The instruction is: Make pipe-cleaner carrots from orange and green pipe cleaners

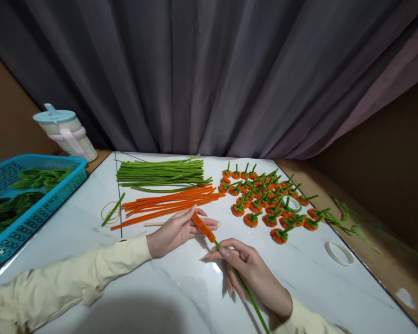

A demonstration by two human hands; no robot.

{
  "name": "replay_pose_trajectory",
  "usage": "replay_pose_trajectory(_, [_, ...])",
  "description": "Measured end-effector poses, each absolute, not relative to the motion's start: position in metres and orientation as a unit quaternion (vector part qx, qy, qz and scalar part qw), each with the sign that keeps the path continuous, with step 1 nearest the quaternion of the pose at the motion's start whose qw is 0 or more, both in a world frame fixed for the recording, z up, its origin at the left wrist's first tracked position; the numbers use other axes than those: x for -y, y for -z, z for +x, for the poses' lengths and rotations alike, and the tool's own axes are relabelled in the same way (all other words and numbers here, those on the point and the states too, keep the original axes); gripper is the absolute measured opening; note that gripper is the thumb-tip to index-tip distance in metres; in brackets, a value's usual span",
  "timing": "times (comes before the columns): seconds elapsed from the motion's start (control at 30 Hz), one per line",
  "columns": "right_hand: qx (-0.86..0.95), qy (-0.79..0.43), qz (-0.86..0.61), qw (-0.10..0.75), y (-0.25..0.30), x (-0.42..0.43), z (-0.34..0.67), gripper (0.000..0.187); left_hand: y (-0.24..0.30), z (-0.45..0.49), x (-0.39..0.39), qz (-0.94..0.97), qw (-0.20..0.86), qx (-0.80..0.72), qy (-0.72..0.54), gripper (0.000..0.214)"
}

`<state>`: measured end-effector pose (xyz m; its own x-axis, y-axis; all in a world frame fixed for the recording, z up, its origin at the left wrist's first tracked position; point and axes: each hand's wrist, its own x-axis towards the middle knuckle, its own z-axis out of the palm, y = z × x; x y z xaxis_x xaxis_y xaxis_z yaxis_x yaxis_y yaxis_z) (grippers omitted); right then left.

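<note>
Coil [205, 227] in both hands, many rounds [278, 235] made, plenty of rods loose

The coil, orange and fuzzy, is held over the middle of the worktop [334, 297], wrapped around one end of a green stem [249, 297]. The left hand [177, 229] has its grip closed on the coil's far end, thumb against forefinger, the other fingers stretched out beneath. The right hand [256, 269] has its grip clamped on the stem just below the coil.

Judging by what lies about, the work is well on its way. A crowd of rounds, each orange with a green stub, covers the right side and looks finished. The piece in hand looks partway: its orange is a slim tube, not a round, and most of the stem is bare. Unused on the left lie a thick bundle of green rods [156, 171] and a thinner spread of orange rods [167, 202].

The coil's long axis runs slantwise, its tip pointing away from the person and leftward. The stem carries on in nearly the same line, past the right hand, its bare tail pointing back toward the person and rightward.
</note>
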<state>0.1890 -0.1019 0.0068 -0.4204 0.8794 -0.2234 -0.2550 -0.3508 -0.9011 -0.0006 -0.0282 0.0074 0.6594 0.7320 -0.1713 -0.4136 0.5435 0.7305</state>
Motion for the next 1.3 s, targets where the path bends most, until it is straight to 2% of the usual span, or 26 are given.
replay_pose_trajectory(0.23, [0.424, -0.729, -0.375, 0.383, -0.006, 0.1014, 0.1887, 0.03, -0.0069, -0.0015, 0.0302, 0.346, 0.845, -0.233, -0.334, 0.021])
replay_pose_trajectory(0.67, [0.428, -0.725, -0.39, 0.372, -0.008, 0.1023, 0.1877, 0.035, -0.0102, 0.001, 0.0338, 0.341, 0.848, -0.231, -0.334, 0.027])
replay_pose_trajectory(0.97, [0.422, -0.716, -0.404, 0.381, -0.0079, 0.102, 0.1867, 0.038, -0.0107, -0.0008, 0.0312, 0.422, 0.78, -0.317, -0.336, 0.016])
replay_pose_trajectory(1.3, [0.444, -0.708, -0.406, 0.369, -0.0092, 0.1018, 0.1879, 0.037, -0.0122, 0.0002, 0.036, 0.489, 0.783, -0.27, -0.275, 0.025])
